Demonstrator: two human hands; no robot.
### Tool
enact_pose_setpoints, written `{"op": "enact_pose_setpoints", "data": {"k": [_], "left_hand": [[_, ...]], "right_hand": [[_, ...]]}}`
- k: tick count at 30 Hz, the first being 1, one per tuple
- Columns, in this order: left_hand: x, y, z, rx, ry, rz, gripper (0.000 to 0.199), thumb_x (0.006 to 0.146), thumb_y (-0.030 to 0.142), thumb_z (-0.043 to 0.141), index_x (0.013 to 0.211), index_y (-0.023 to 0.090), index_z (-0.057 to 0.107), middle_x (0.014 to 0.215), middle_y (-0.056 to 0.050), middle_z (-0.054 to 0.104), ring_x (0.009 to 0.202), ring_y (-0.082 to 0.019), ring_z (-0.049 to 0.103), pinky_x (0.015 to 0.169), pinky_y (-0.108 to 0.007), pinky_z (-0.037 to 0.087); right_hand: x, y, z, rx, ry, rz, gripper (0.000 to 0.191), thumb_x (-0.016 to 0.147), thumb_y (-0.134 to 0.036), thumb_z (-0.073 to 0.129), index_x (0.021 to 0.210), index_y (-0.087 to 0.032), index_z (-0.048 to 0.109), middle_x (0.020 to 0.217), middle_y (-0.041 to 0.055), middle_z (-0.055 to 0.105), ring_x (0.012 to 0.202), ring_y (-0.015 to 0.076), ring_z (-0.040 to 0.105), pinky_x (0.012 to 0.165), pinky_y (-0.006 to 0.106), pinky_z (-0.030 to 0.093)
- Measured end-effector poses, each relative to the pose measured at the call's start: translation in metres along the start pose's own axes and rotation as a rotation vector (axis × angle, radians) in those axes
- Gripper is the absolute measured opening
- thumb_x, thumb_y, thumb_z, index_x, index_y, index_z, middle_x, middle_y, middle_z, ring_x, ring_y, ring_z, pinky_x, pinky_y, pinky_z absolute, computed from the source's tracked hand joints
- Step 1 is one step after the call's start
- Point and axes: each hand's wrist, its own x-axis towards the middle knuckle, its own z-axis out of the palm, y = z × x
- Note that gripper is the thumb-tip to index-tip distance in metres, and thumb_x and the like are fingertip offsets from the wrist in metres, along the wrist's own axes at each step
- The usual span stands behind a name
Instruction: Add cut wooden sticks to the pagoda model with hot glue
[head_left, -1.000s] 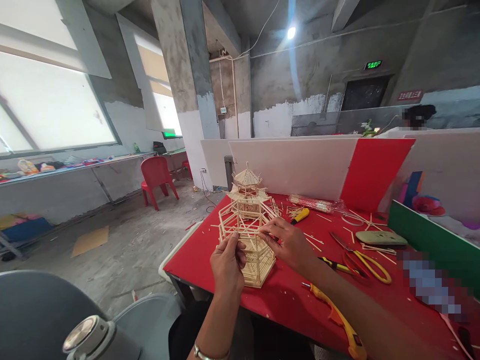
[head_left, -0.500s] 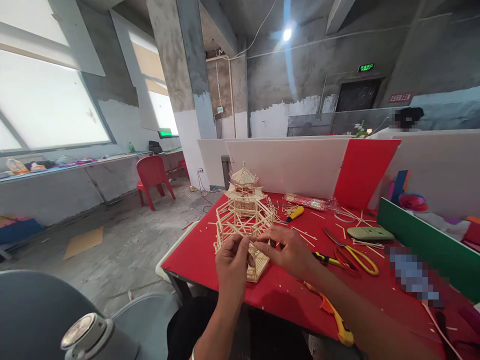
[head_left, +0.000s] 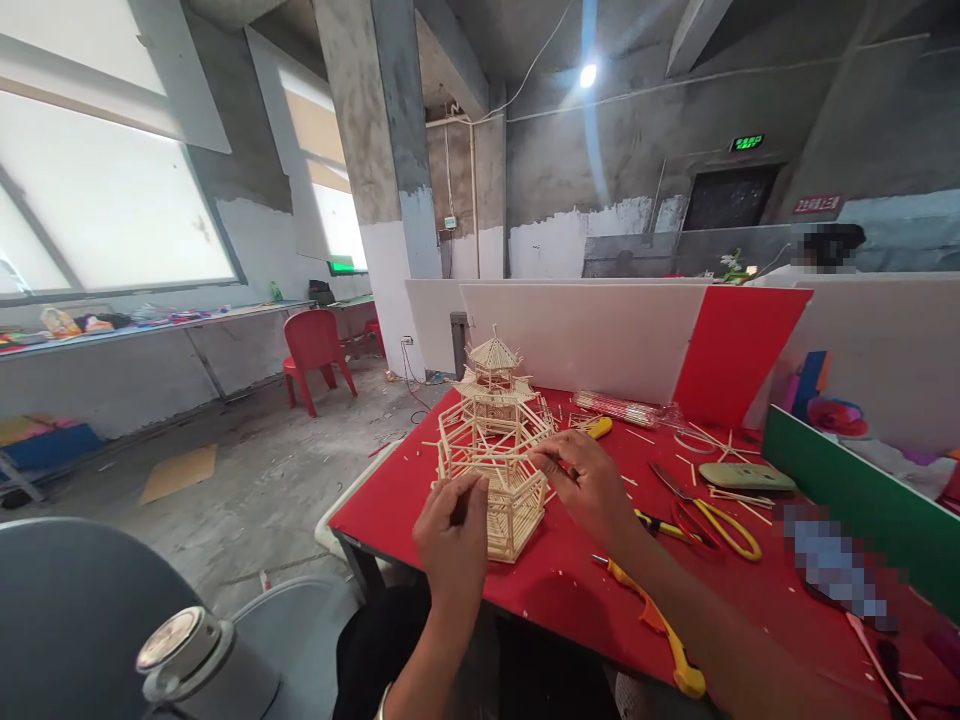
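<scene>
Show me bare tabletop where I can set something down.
The red tabletop is mostly bare between the stick pagoda model and the table's left edge, and nearly so between the model and the yellow glue gun. It is crowded right of the right hand: scissors, olive-green case, loose sticks.

The stick pagoda point(head_left: 498, 412) blocks the left of the red counter point(head_left: 555, 600); white panels point(head_left: 577, 330) wall its far edge. Nearer, a gap separates pagoda from yellow tool point(head_left: 654, 610); scissors point(head_left: 699, 500) obstruct farther right.
</scene>
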Motion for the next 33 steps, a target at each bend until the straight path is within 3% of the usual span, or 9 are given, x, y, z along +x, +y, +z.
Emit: {"op": "enact_pose_setpoints", "data": {"k": [2,4,8,28,33], "left_hand": [[0.005,-0.003,0.004,-0.185,-0.090,-0.306,0.028,0.072,0.045,0.081,0.078,0.018,0.078,0.055,0.002,0.057,0.047,-0.009,0.047,0.045,-0.021,0.036],[0.011,-0.005,0.008,-0.347,-0.105,-0.528,0.039,0.063,0.049,0.085,0.076,0.015,0.076,0.048,0.004,0.053,0.038,-0.005,0.039,0.039,-0.019,0.027],[0.022,-0.003,0.016,-0.474,-0.074,-0.687,0.047,0.052,0.051,0.089,0.070,0.012,0.070,0.044,0.004,0.055,0.031,-0.003,0.036,0.033,-0.017,0.018],[0.033,-0.002,0.021,-0.537,-0.055,-0.731,0.053,0.046,0.053,0.090,0.067,0.012,0.064,0.043,0.003,0.058,0.028,-0.005,0.040,0.029,-0.017,0.021],[0.034,-0.002,0.022,-0.534,-0.046,-0.731,0.052,0.047,0.054,0.090,0.066,0.012,0.065,0.043,0.002,0.058,0.028,-0.004,0.039,0.029,-0.017,0.020]], "right_hand": [[-0.001,0.004,0.010,-0.026,0.058,0.027,0.020,0.097,-0.039,0.058,0.093,-0.025,0.072,0.094,0.0047,0.066,0.091,0.0198,0.061,0.083,0.036,0.050],[-0.001,0.006,0.019,-0.060,0.067,0.030,0.020,0.097,-0.038,0.058,0.094,-0.025,0.073,0.093,0.0047,0.064,0.090,0.0201,0.058,0.083,0.037,0.049],[0.000,0.005,0.032,-0.117,0.060,-0.009,0.018,0.097,-0.035,0.059,0.094,-0.025,0.074,0.089,0.0043,0.062,0.089,0.0204,0.056,0.083,0.038,0.046],[0.001,0.010,0.045,-0.142,0.053,-0.053,0.014,0.095,-0.034,0.062,0.096,-0.024,0.072,0.092,0.0044,0.061,0.091,0.0209,0.055,0.083,0.038,0.047],[0.000,0.012,0.044,-0.091,0.033,-0.031,0.018,0.094,-0.035,0.064,0.107,-0.025,0.069,0.098,0.0051,0.063,0.095,0.0218,0.057,0.085,0.039,0.049]]}}
